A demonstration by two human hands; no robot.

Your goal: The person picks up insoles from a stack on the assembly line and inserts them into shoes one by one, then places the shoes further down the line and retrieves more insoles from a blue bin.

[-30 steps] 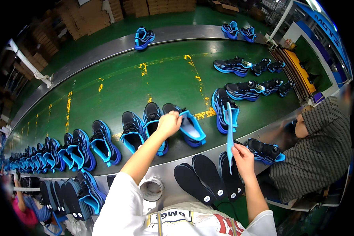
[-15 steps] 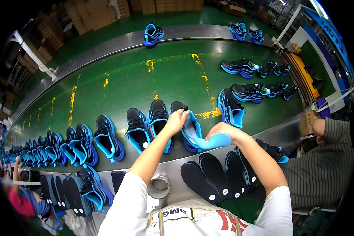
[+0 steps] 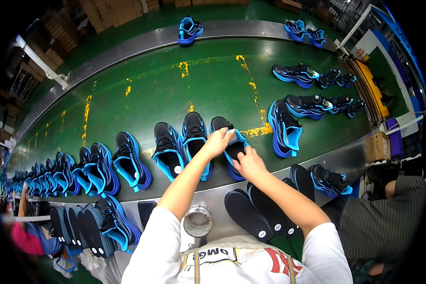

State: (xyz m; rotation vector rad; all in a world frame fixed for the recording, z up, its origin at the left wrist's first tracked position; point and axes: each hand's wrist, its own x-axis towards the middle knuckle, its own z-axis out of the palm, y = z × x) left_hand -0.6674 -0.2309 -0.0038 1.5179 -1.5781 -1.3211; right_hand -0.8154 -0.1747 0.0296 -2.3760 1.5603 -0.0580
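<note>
A black and blue sneaker sits on the green surface in front of me, its toe pointing away. My left hand is closed on the sneaker's tongue at the near end of the laces. Inside the opening lies a dark insole, mostly hidden by the shoe and my hands. My right hand reaches in at the heel with bent fingers closed on the insole's rear edge; the fingertips are partly hidden. Just left stands another sneaker of the same kind.
A long row of sneakers runs off to the left. Loose black insoles, a round metal can and a phone lie on the near metal ledge. More sneakers stand to the right, where another person sits.
The insole, earlier bent with its light blue underside showing, has gone down into the sneaker. My right hand has moved left to the heel opening; my left hand stays at the tongue.
</note>
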